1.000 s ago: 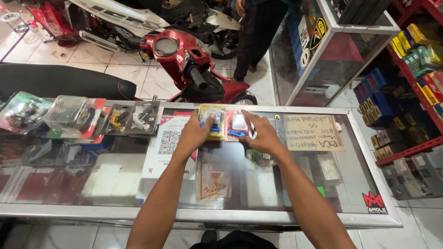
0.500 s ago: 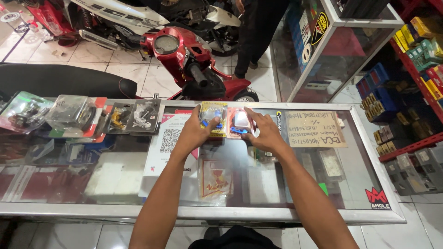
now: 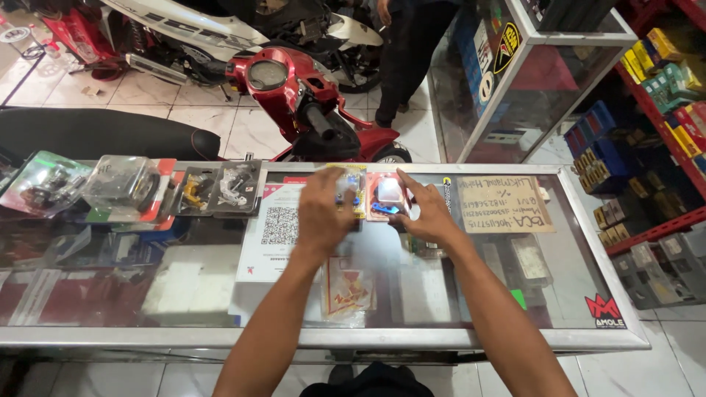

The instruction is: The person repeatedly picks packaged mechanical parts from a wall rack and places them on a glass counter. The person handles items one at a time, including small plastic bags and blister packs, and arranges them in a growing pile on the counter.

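Left hand: the left hand lies palm down on the glass counter, fingers spread loosely over the yellow blister pack; they touch it without closing round it.
Right hand: the right hand rests beside it, forefinger stretched onto the red blister pack; flat contact only, nothing pinched.
Packs: the two lie side by side, touching or nearly so, close to the counter's far edge and about midway along it.
Far edge: a metal rim runs just behind the packs; beyond it stands a red scooter close against the counter.
Left side: a row of clear packaged parts lies along the far edge, well apart from the hands.
Right side: a handwritten cardboard sign lies near the right hand.
Open room: bare glass between the forearms and toward the near rim; a code sheet lies just left of the left hand.
Background: a person in dark clothes stands behind the scooter.
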